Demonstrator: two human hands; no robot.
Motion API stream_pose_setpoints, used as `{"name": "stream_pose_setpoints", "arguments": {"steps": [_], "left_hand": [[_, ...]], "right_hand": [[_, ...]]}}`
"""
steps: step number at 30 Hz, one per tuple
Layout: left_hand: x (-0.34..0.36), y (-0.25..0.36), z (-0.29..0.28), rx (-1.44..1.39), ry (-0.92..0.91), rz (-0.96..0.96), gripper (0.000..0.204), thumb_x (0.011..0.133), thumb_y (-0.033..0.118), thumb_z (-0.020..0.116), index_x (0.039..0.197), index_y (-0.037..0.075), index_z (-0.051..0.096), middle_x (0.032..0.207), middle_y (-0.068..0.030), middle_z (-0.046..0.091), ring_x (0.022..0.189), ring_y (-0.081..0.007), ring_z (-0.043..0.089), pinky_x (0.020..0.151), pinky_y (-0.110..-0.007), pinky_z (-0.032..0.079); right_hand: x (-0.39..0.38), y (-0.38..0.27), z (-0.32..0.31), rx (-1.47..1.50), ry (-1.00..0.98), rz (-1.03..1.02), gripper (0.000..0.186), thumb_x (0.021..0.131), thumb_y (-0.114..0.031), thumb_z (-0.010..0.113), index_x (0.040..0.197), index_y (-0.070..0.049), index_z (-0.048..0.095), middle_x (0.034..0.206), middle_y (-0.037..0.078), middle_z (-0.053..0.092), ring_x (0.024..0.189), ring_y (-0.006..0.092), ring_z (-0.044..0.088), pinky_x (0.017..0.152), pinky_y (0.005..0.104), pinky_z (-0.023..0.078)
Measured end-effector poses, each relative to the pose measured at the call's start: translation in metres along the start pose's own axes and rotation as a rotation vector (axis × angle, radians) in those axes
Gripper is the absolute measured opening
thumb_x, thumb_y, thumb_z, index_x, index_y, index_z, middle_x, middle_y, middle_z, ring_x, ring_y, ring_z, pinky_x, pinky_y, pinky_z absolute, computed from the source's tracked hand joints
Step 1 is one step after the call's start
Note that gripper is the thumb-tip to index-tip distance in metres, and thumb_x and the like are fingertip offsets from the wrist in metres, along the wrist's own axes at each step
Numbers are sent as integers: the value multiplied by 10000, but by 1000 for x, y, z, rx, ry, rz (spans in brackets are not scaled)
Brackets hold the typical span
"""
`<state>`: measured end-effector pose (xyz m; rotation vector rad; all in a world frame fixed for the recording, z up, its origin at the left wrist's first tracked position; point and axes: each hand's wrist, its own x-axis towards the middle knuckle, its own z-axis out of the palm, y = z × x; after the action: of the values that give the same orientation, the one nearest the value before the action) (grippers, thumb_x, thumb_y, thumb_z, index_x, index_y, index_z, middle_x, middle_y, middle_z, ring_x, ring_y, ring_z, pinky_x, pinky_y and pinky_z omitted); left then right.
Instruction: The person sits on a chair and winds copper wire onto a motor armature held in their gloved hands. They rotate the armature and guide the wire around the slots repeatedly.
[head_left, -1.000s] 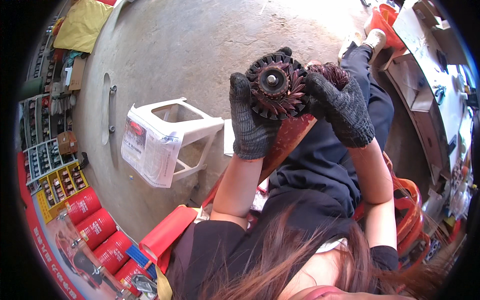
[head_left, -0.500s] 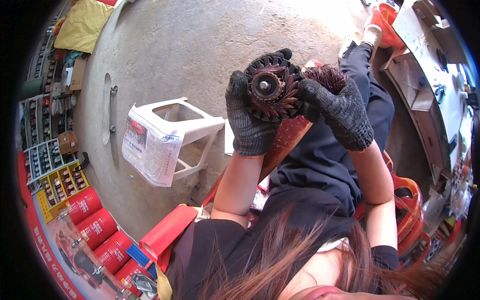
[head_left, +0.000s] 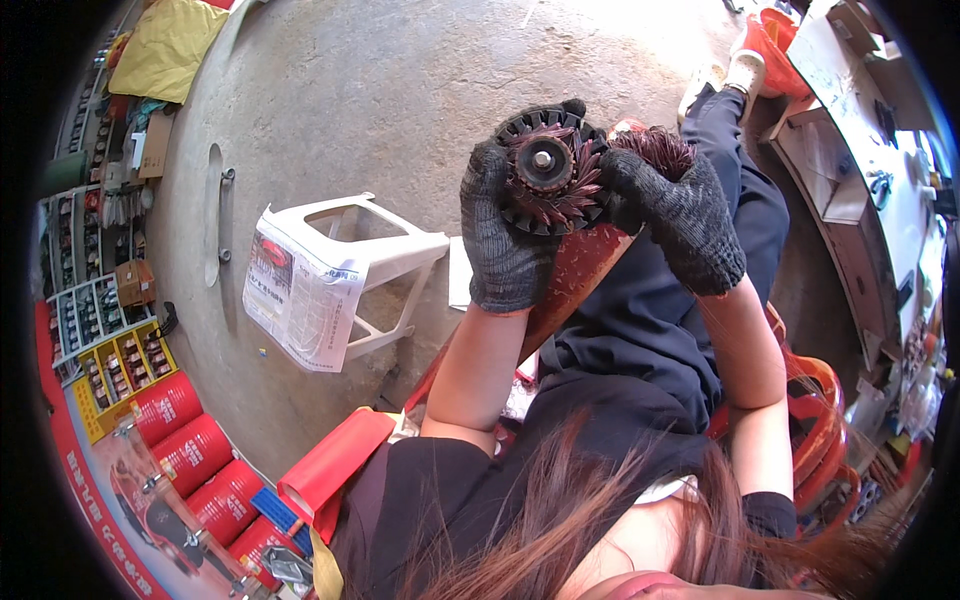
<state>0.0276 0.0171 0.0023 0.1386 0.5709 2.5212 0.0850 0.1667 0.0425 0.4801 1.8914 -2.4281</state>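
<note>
My left hand [head_left: 500, 235], in a dark grey knitted glove, is wrapped round a motor armature [head_left: 582, 190]. The armature has a black slotted rim, dark red wire ends fanned round its face, and a shaft tip in the middle facing up. My gloved right hand [head_left: 692, 225] is closed round a bundle of dark red hairpin wires [head_left: 655, 150]. Its fingertips reach the armature's right side, where what lies between them is hidden. Below the armature a worn red wooden bar [head_left: 583, 270] slants across my lap.
A white plastic stool [head_left: 405, 255] with newspaper [head_left: 305, 300] over one end stands at left. Red cans [head_left: 195, 445] and racks of small parts [head_left: 125, 370] line the far left. A workbench [head_left: 850, 150] runs along the right. My legs [head_left: 650, 300] stretch toward the upper right.
The armature has shifted slightly right with my left hand and turned a little. My right hand and the wire bundle have moved only slightly.
</note>
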Motion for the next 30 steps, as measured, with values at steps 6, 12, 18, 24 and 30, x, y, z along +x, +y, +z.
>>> {"name": "stream_pose_setpoints", "arguments": {"steps": [6,12,18,24,30], "left_hand": [[-1,-5,8,201,63,128,420,970,324,435,1204,-17,505,1166,-176,573,1058,-278,582,940,-412,471],[-1,-9,0,323,129,118,500,962,382,417,1217,-39,508,1222,-198,549,1147,-328,521,1031,-471,378],[-1,-7,2,271,129,106,502,965,393,400,1197,-33,527,1192,-196,570,1125,-323,537,1014,-464,399],[2,-6,1,102,188,18,567,941,454,396,1215,-29,510,1233,-240,527,1146,-369,510,1000,-490,403],[3,-5,2,63,209,-35,605,931,485,381,1248,-20,480,1267,-279,482,1156,-398,494,965,-506,430]], "right_hand": [[4,7,-3,-43,44,-56,220,863,-202,659,882,16,675,722,54,662,599,82,587,541,218,461],[5,14,-6,-71,65,-95,216,862,-194,649,868,21,672,718,59,665,577,78,586,529,218,462],[7,18,-4,-104,93,-135,230,857,-208,656,869,21,674,706,55,663,572,76,584,521,216,457],[3,14,-3,-116,104,-94,224,859,-198,655,883,23,680,714,53,667,573,74,581,526,214,456],[3,16,-1,-76,132,-145,208,868,-175,642,894,28,680,706,47,664,575,66,574,529,219,456]]}}
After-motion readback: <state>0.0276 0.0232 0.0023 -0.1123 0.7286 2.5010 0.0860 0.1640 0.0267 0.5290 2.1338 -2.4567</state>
